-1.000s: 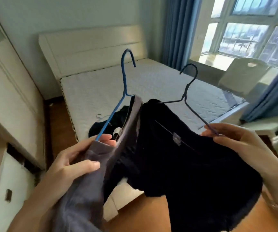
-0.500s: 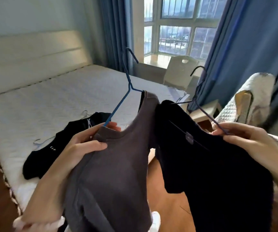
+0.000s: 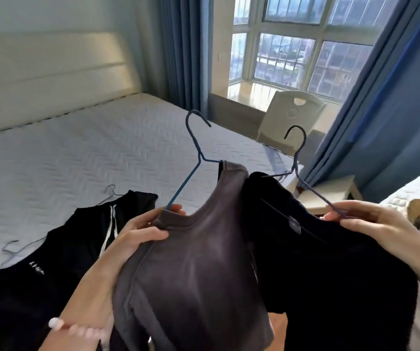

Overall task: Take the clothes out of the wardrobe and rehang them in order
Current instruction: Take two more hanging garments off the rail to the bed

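Left hand grips grey shirt at collar, with blue hanger. Right hand pinches dark hanger carrying black shirt. Both held above near edge of bed; black clothes lie on it.

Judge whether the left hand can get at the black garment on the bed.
Likely yes for reach: the black garment lies on the bed just left of the left hand, nothing between. But that hand grips the grey top and blue hanger.
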Demonstrator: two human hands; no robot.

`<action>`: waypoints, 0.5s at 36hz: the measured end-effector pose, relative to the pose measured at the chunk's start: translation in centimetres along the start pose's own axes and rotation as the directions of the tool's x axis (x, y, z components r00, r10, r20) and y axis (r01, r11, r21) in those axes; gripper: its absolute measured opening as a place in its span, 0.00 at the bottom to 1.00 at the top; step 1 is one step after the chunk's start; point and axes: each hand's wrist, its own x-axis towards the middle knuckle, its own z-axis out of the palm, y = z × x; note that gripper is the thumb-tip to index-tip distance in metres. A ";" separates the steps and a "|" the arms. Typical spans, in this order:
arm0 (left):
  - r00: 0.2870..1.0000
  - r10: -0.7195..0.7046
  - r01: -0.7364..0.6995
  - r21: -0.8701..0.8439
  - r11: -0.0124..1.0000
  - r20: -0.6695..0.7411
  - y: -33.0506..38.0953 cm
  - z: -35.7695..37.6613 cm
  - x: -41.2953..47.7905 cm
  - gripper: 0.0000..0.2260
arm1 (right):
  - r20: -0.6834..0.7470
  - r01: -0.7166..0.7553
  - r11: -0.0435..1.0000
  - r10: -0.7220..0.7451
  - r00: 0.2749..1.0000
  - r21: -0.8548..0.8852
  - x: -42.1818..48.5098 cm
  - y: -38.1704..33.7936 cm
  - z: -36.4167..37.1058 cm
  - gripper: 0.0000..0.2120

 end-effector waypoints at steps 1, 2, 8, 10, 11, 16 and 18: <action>1.000 -0.007 0.007 -0.007 1.000 -0.003 0.0 -0.4 1.3 0.23 | 0.013 0.006 1.000 -0.005 1.000 -0.007 1.7 0.1 -0.4 0.32; 1.000 -0.014 0.014 -0.009 1.000 -0.005 0.0 -0.8 2.7 0.24 | 0.031 0.012 1.000 -0.011 0.999 -0.019 3.4 0.3 -0.8 0.28; 0.996 -0.064 0.060 -0.065 0.996 -0.064 -0.2 -4.3 10.5 0.33 | 0.116 -0.021 0.999 0.024 0.993 -0.027 15.4 2.0 -2.6 0.32; 0.992 -0.070 0.061 -0.088 0.994 -0.102 -0.4 -5.9 13.1 0.33 | 0.187 -0.054 0.998 0.060 0.981 -0.034 19.9 2.6 -2.8 0.27; 0.989 -0.075 0.065 -0.084 0.994 -0.124 -0.5 -6.5 14.5 0.32 | 0.220 -0.058 0.998 0.064 0.973 -0.032 22.3 3.0 -2.7 0.27; 0.950 -0.166 0.190 0.066 0.980 -0.262 -1.2 -9.2 22.3 0.17 | 0.391 -0.101 0.991 0.126 0.912 -0.082 35.9 4.9 -2.0 0.14; 0.932 -0.197 0.233 0.086 0.969 -0.304 -1.4 -10.4 25.7 0.20 | 0.469 -0.121 0.988 0.150 0.870 -0.092 41.6 5.6 -1.5 0.17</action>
